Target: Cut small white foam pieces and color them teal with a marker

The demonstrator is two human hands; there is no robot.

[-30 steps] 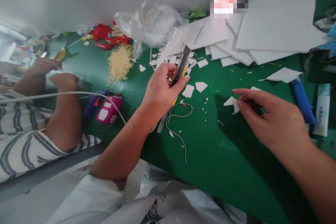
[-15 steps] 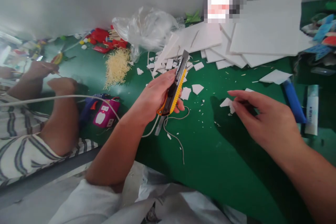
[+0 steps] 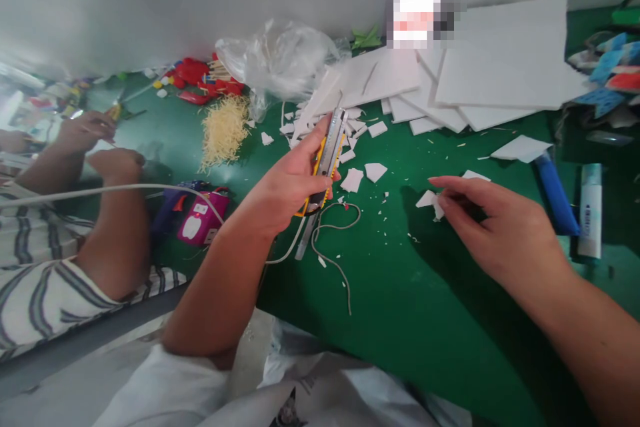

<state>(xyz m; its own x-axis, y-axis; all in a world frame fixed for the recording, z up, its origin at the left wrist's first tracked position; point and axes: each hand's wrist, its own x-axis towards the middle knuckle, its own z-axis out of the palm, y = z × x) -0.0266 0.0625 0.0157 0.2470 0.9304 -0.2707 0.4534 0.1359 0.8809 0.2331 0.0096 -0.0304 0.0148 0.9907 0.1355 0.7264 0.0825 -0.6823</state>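
Observation:
My left hand (image 3: 287,190) is closed around a yellow and black utility knife (image 3: 329,159), its thumb lying on the lower part of the handle. The knife points up and away from me, and I see no long blade past its metal end. Over the table's right half, my right hand (image 3: 510,230) pinches a small broken piece of white foam board (image 3: 427,199) between thumb and fingers. Just right of the knife, two larger white scraps (image 3: 376,171) lie on the green table (image 3: 400,327), with tiny crumbs around them.
White boards (image 3: 500,60) are stacked at the back right. Behind the knife lie a heap of scraps and a clear plastic bag (image 3: 280,57). Left are yellowish shreds (image 3: 225,130), a purple box (image 3: 204,217) and a co-worker's hands (image 3: 117,163). A glue tube (image 3: 591,213) lies right.
The thumb of my left hand has slid down the utility knife toward me, and the blade that stuck out is drawn in. The knife has turned slightly. My right hand has barely moved.

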